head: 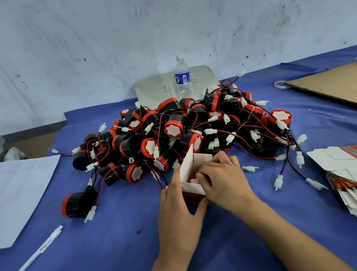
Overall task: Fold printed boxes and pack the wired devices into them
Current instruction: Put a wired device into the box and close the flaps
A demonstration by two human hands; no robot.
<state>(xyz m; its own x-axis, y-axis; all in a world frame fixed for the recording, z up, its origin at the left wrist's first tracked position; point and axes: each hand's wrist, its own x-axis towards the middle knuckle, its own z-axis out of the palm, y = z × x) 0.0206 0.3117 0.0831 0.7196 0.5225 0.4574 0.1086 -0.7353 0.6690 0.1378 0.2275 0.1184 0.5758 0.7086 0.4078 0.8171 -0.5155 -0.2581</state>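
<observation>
1. A white pen [38, 251] with a dark tip lies slantwise on the blue-covered table [117, 250] at the near left, well apart from the hands.
2. Both forearms reach in from the bottom edge. The left hand [180, 213] grips the printed box [188, 163] from its left side: fingers run up the wall and the thumb is hooked under the near red edge.
3. The right hand [222, 180] is curled over the box's right rim, fingertips bent down into the open top. They meet a red-capped wired device [190, 179] that sits partly inside – whether they pinch it or only press it cannot be told.
4. The box stands on the table just in front of the heap, with one white flap upright and a dark wire showing against it.
5. At the left lies a printed paper sheet [18, 193]; beside it, one lone device [74, 203] rests on its side.
6. At the right edge, a stack of flat boxes [351, 175] is fanned out.
7. Behind the box rises the pile of devices [193, 126] – black bodies, red caps, tangled red-and-black wires with white plugs.
8. Beyond the pile, a water bottle [183, 77] stands on a metal tray [157, 89] leaning against the scuffed wall [107, 36].
9. Far right lie a cardboard sheet [331, 85] and a tape roll [280, 84].
</observation>
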